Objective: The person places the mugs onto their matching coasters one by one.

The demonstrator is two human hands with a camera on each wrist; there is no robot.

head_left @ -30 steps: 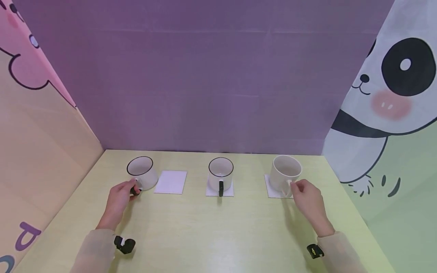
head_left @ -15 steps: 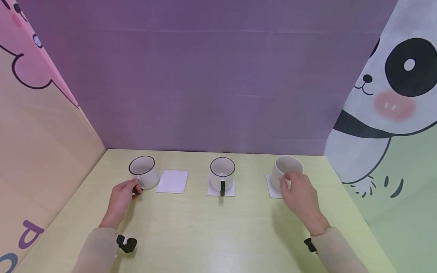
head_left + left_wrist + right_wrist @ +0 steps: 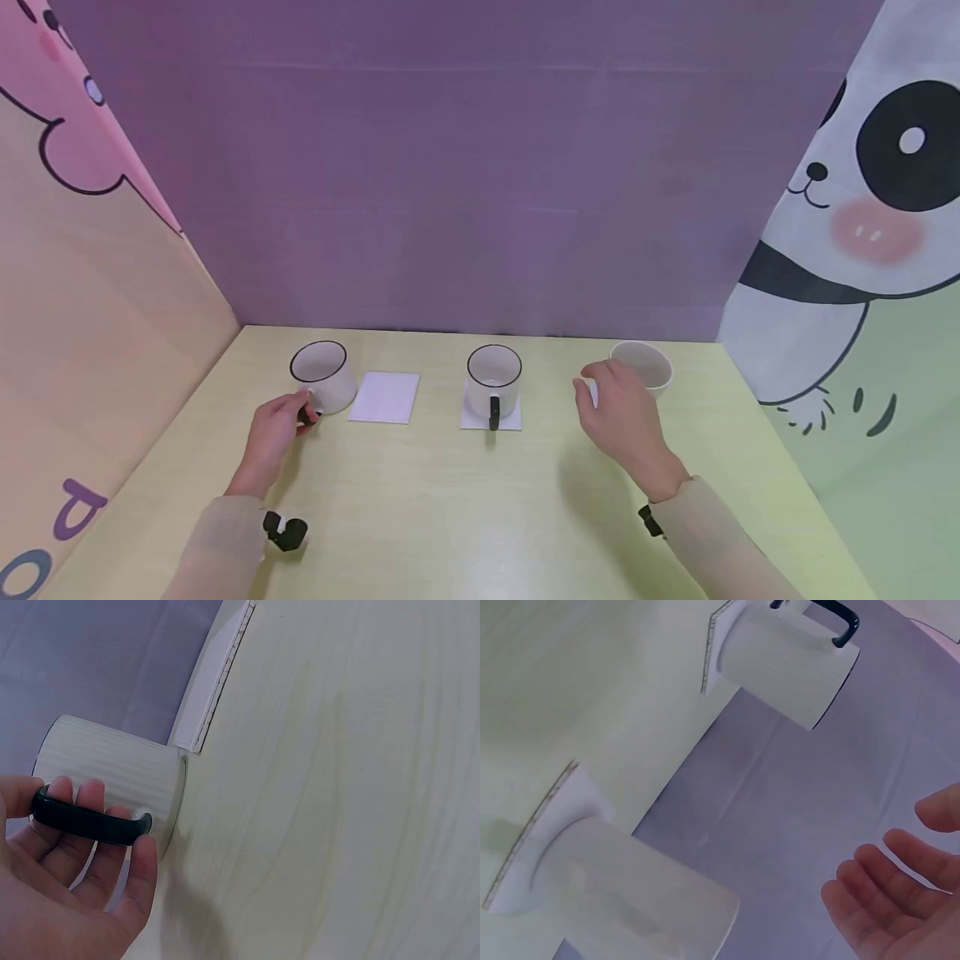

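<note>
Gripping the black handle [image 3: 90, 821] of the left mug [image 3: 324, 385], your left hand [image 3: 276, 429] sits at the lower left of the tabletop in the head view. The left wrist view shows your fingers [image 3: 82, 796] curled round that handle, thumb low in the frame, with the mug standing on the table [image 3: 465, 500] and its base against the wood. Just beside this mug, toward the frame centre, lies a bare white coaster [image 3: 385, 397]; in the left wrist view its edge [image 3: 214, 682] shows just beyond the mug.

Your right hand [image 3: 618, 412] is right of centre, in front of the plain white mug [image 3: 643, 367], which stands at the far right of the row, near the purple back wall [image 3: 465, 167]. The hand covers most of the mug's front in the head view, so you cannot tell from there whether they touch. In the right wrist view your fingers [image 3: 881, 889] lie loosely spread at the lower right, holding nothing, with the white mug [image 3: 622, 885] at the lower left of that frame, upright on its own coaster [image 3: 551, 817] and apart from the fingers.

Between your hands, at the middle of the row, a black-rimmed mug [image 3: 494, 379] stands on a third coaster [image 3: 480, 421], its black handle turned toward you. The right wrist view catches this mug [image 3: 787, 664] at the top of the frame.

A pink cartoon panel [image 3: 75, 208] closes the left side and a panda panel [image 3: 862, 208] the right.
</note>
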